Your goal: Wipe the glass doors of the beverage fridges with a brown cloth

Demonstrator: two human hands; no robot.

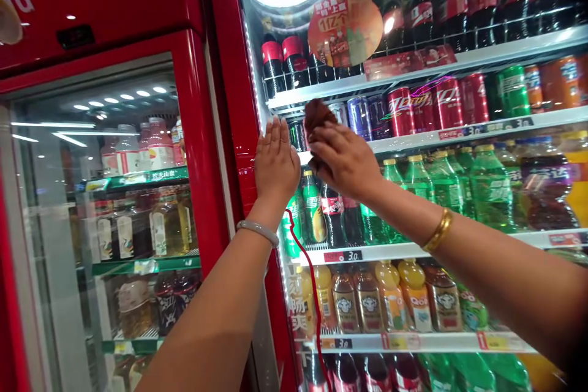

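Near the centre of the frame, your left hand (277, 162) is open and flat, its fingers straight, close together and pointing up, with its back to you and its palm toward the door (232, 110) of the right cooler, by the inner edge of the red frame. You cannot tell whether the palm presses on the door. Just right of it, your right hand (344, 156) has its fingers bent over a crumpled brown cloth (320, 114), which sticks out above them and shows darkly below, in front of the can shelf. A grey bangle (258, 233) circles your left wrist and a gold bracelet (438, 229) your right. From below your left hand, a red cord (315, 282) runs down to the bottom edge of the frame. Behind your hands, cola bottles (420, 12) stand at upper right, red cans (448, 104) below them, then green bottles (491, 190), with yellow-capped drinks (416, 294) lower down. At left stands another red cooler (188, 135) with bottles on its shelves.
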